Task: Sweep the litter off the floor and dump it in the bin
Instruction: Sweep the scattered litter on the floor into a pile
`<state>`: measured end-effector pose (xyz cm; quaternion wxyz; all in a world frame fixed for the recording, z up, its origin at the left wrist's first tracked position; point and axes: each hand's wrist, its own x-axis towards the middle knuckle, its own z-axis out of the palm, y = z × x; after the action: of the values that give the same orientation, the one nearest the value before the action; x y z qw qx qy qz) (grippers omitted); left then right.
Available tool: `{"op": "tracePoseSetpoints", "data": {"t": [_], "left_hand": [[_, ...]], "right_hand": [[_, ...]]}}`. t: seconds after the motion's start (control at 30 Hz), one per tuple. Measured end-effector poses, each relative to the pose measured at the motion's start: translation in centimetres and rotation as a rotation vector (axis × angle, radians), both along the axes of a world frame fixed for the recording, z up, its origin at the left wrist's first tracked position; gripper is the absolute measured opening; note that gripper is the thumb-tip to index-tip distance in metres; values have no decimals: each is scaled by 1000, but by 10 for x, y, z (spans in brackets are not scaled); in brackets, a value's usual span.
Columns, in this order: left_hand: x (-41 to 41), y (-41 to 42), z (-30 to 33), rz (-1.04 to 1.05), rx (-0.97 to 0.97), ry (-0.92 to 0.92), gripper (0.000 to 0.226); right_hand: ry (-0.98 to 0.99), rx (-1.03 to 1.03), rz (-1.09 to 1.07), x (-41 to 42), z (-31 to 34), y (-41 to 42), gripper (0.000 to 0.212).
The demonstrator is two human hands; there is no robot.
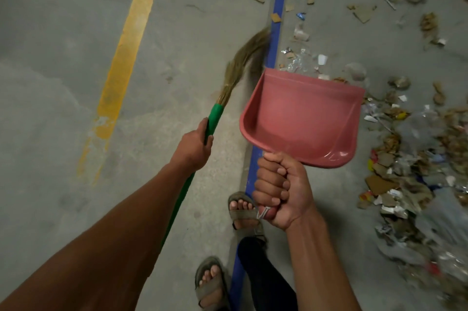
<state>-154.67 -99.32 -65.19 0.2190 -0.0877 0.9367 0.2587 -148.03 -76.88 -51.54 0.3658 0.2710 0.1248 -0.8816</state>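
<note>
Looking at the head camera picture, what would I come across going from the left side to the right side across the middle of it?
Yellow floor line → left hand gripping the green broom handle → broom bristles → pink dustpan, held by the right hand → scattered litter on the right.

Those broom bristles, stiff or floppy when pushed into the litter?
Likely floppy: the broom bristles curve sideways into a soft bend past the green handle. They look like fine grass, so probably light. The scattered paper litter should move easily, though heavier scraps may need repeated strokes.
</note>
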Motion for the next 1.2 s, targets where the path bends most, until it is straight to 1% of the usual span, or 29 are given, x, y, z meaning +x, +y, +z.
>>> {"op": "tracePoseSetpoints", "data": {"t": [0.1,0.2,0.27,0.37,0.47,0.57,0.67,0.77,0.8,0.87,0.93,1.03,1.13,1.2], "left_hand": [[8,3,8,81,-38,20,59],[8,9,1,156,-83,41,57],[4,17,-7,220,-102,-2,53],[0,37,-27,281,-67,-149,42],[3,65,-43,181,-51,-232,36],[4,102,-55,-18,-27,-219,50],[0,127,-56,-208,117,-239,56],[-6,132,-50,-351,170,-163,58],[-7,130,-47,-369,179,-125,58],[-6,124,-37,-320,207,-63,58],[-5,112,-31,-209,216,-14,56],[-8,98,-37,-77,171,14,56],[-15,100,-53,24,102,-48,58],[-18,111,-64,28,53,-139,58]], "right_hand": [[1,-45,-25,19,11,16,38],[14,-48,-36,20,3,31,38],[44,-25,-20,11,-5,42,38],[113,14,20,-4,-15,63,39],[136,0,48,-9,-19,83,39],[130,-8,21,-11,-21,103,39],[120,13,2,-16,-22,118,39],[99,30,-40,-16,-23,131,40],[93,28,-49,-16,-24,136,40],[90,16,-63,-14,-25,149,40],[81,23,-81,-13,-28,163,40],[80,-6,-113,-17,-34,185,39],[96,-13,-136,-23,-39,205,39],[101,-27,-159,-25,-41,217,39]]}}
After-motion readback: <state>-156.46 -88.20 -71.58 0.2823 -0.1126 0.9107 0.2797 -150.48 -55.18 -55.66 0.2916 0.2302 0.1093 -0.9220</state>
